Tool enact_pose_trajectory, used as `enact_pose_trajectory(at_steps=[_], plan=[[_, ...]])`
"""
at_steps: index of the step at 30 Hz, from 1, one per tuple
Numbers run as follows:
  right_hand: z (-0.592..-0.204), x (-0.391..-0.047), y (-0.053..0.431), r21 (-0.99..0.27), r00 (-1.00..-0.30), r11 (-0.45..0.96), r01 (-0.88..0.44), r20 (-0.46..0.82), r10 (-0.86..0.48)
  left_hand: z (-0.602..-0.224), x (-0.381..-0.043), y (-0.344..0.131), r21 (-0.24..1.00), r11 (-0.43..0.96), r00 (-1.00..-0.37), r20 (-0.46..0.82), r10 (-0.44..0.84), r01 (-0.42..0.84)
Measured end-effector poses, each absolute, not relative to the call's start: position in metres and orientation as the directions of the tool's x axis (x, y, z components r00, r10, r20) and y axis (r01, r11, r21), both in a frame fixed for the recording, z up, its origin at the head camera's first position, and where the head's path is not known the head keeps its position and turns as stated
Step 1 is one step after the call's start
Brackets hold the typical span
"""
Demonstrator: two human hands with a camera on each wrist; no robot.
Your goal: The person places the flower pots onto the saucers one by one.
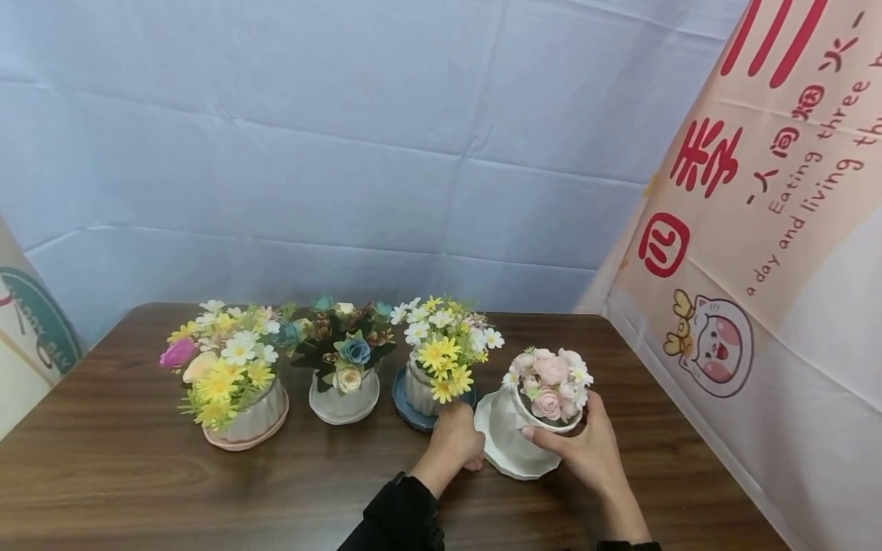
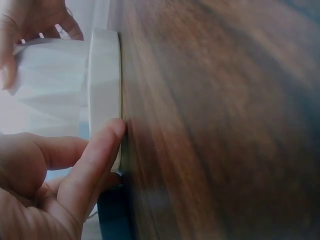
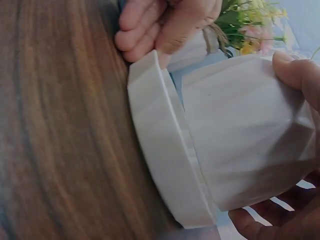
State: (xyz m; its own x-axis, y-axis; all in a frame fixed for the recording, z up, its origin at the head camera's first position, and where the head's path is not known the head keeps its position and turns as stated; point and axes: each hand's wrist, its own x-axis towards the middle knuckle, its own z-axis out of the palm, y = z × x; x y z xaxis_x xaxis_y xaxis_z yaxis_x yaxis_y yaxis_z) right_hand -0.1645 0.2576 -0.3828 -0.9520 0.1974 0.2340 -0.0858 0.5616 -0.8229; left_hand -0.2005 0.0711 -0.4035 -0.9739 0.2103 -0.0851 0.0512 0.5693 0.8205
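Note:
My right hand (image 1: 596,448) grips a white faceted flowerpot (image 3: 245,130) near its rim, thumb on the near side and fingers round the far side. Pale pink and white artificial flowers (image 1: 551,375) fill the pot, which tilts over a white saucer (image 1: 524,465). In the right wrist view, the pot's base is at the saucer's inner side. My left hand (image 1: 455,438) pinches the saucer's left edge between thumb and fingers, its fingertips (image 2: 116,127) low by the tabletop. Just behind the left hand, yellow and white flowers (image 1: 441,360) stand in a pot on a blue saucer (image 1: 406,413).
Farther left on the wooden table (image 1: 124,474) stand a white pot with blue and cream flowers (image 1: 354,352) and a ribbed pot of mixed flowers (image 1: 227,360) on a pink saucer (image 1: 246,440). A pale cloth (image 1: 310,153) hangs behind; a printed banner (image 1: 744,229) hangs at right.

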Motion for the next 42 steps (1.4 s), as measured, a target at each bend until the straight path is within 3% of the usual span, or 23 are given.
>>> enact_pose_trajectory(at_steps=[14, 29, 42], plan=[[-0.393, -0.168, 0.25, -0.783, -0.967, 0.618, -0.069, 0.205, 0.152, -0.404, -0.2, 0.07, 0.842, 0.537, -0.972, -0.08, 0.222, 0.054], [-0.387, -0.172, 0.256, -0.73, -0.997, 0.683, -0.008, 0.06, 0.052, -0.404, -0.201, 0.076, 0.768, 0.64, -0.98, -0.104, 0.167, 0.028], [-0.386, -0.193, 0.272, -0.807, -0.999, 0.59, -0.029, 0.013, -0.032, -0.399, -0.21, 0.095, 0.717, 0.697, -0.988, -0.115, 0.103, -0.011]])
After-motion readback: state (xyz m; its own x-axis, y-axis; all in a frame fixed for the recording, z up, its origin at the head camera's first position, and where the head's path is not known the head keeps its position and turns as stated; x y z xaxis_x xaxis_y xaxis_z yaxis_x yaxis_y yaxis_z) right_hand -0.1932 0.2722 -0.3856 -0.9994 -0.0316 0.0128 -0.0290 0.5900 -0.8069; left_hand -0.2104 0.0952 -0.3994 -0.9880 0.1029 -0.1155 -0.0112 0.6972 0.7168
